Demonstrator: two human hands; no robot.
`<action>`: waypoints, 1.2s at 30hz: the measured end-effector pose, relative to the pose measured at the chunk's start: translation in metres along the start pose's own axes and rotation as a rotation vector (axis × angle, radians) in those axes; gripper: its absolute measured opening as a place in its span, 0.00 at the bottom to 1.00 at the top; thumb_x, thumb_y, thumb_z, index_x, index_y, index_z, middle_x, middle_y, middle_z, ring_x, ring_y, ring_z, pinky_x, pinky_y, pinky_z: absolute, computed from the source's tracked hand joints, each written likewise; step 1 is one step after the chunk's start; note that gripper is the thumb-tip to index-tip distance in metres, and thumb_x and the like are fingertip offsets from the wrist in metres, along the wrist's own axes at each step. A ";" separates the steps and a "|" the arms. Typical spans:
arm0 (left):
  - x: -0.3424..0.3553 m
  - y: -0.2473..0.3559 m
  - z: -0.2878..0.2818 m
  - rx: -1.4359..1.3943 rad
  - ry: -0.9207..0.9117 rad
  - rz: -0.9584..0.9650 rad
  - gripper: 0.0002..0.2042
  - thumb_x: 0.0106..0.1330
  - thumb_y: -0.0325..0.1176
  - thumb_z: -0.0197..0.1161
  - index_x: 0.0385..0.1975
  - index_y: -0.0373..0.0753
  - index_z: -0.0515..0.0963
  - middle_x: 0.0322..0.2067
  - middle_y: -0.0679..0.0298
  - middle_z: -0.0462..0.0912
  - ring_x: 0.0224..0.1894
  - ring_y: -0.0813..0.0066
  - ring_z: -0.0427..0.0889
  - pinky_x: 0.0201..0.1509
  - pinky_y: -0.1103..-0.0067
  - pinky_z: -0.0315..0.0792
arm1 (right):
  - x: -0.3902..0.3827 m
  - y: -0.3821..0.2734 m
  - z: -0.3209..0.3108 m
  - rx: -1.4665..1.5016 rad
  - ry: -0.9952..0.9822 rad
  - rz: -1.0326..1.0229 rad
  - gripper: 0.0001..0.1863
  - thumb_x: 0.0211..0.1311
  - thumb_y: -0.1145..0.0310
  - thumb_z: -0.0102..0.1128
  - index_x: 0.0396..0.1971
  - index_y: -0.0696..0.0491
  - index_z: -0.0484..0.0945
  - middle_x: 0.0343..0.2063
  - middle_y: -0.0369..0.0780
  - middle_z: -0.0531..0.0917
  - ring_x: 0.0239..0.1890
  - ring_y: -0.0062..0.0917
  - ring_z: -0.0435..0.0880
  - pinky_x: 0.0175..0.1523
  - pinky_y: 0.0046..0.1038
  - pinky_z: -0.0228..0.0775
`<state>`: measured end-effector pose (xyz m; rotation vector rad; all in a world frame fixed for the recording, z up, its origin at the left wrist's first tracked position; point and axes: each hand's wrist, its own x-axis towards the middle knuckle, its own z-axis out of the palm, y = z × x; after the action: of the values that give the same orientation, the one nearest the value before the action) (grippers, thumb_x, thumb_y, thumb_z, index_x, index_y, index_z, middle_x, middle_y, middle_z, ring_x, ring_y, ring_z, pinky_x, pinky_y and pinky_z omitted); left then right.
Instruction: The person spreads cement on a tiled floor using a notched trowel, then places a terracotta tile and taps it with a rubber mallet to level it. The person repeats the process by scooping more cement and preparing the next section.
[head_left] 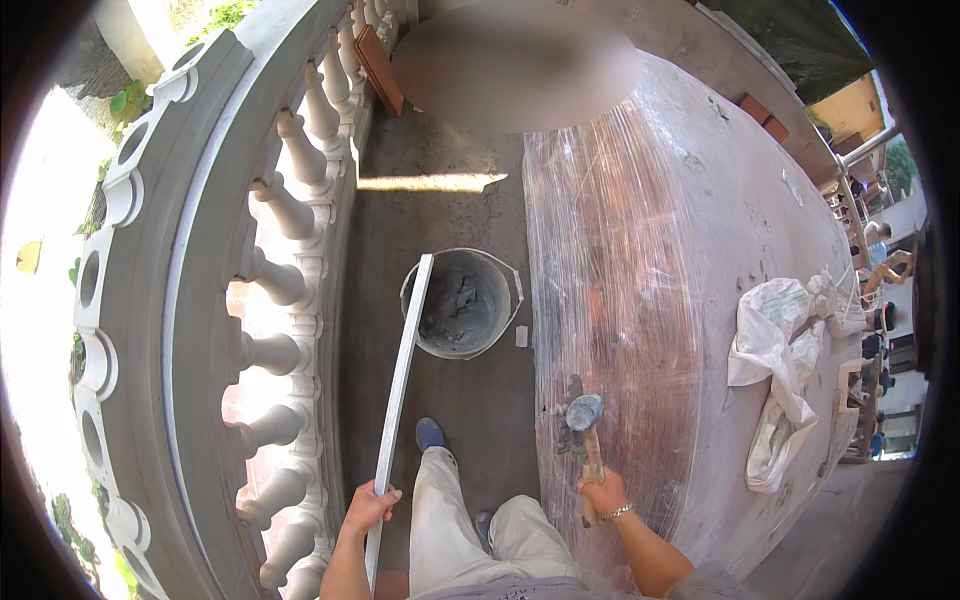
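Pale trousers (pixel 530 540), worn by the person, at the lower edge; one blue-grey shoe (pixel 430 433) ahead of them on the dark floor (pixel 480 395).

Left hand (pixel 371 507): fingers closed round a long, straight, light metal bar (pixel 400 385), gripped near its lower end. Most of the bar extends ahead of the hand, its far end over the left side of a bucket (pixel 503 300); contact with the rim cannot be told.

Right hand (pixel 605 493): closed round the wooden handle of a hammer-like tool (pixel 584 412), its rounded grey head just ahead of the fist, above a film-wrapped reddish surface (pixel 615 240).

Bucket: well ahead of both hands, containing wet grey mortar (pixel 455 318).

Surroundings: pale balusters (pixel 290 215), left; crumpled white sack (pixel 765 345), right.
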<state>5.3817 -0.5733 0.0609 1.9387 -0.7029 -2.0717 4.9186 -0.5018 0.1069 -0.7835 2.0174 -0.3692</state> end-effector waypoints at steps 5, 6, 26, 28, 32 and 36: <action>0.114 0.184 0.038 0.204 -0.150 0.167 0.11 0.58 0.32 0.67 0.37 0.34 0.77 0.20 0.69 0.72 0.16 0.82 0.70 0.20 0.81 0.66 | 0.004 -0.057 -0.042 0.122 0.059 0.107 0.10 0.54 0.73 0.65 0.35 0.59 0.78 0.27 0.37 0.83 0.29 0.22 0.83 0.38 0.26 0.74; 0.138 0.209 0.050 0.233 -0.189 0.176 0.11 0.59 0.33 0.66 0.38 0.35 0.76 0.20 0.69 0.73 0.17 0.82 0.72 0.20 0.81 0.67 | 0.006 -0.063 -0.052 0.159 0.054 0.131 0.10 0.53 0.72 0.66 0.35 0.58 0.79 0.28 0.37 0.83 0.30 0.22 0.82 0.38 0.27 0.74; 0.336 0.332 0.219 0.087 -0.582 0.036 0.12 0.57 0.36 0.69 0.38 0.41 0.79 0.30 0.68 0.79 0.32 0.78 0.76 0.36 0.77 0.72 | 0.142 -0.132 -0.166 0.116 -0.157 0.185 0.13 0.49 0.65 0.69 0.34 0.55 0.83 0.28 0.39 0.86 0.31 0.23 0.84 0.40 0.28 0.75; 0.315 0.337 0.193 0.028 -0.462 -0.020 0.12 0.58 0.37 0.69 0.38 0.41 0.79 0.28 0.68 0.78 0.31 0.79 0.76 0.36 0.77 0.72 | 0.148 -0.139 -0.173 0.000 -0.182 0.159 0.14 0.49 0.64 0.69 0.34 0.55 0.83 0.28 0.40 0.86 0.32 0.25 0.85 0.40 0.28 0.75; 0.281 0.336 0.151 0.073 -0.163 -0.034 0.11 0.59 0.38 0.68 0.38 0.40 0.79 0.26 0.70 0.77 0.30 0.80 0.76 0.36 0.77 0.70 | 0.159 -0.153 -0.190 0.004 -0.230 0.083 0.15 0.49 0.61 0.69 0.35 0.55 0.83 0.29 0.43 0.86 0.33 0.28 0.85 0.42 0.29 0.75; 0.266 0.322 0.140 0.050 0.046 0.072 0.08 0.60 0.36 0.67 0.34 0.40 0.81 0.25 0.70 0.77 0.29 0.80 0.75 0.34 0.79 0.66 | 0.169 -0.169 -0.208 -0.043 -0.215 -0.019 0.15 0.49 0.63 0.70 0.35 0.56 0.82 0.29 0.40 0.86 0.32 0.23 0.84 0.41 0.27 0.75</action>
<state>5.1633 -0.9488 -0.0157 1.9504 -0.8090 -1.9799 4.7443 -0.7492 0.1996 -0.8338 1.8229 -0.2418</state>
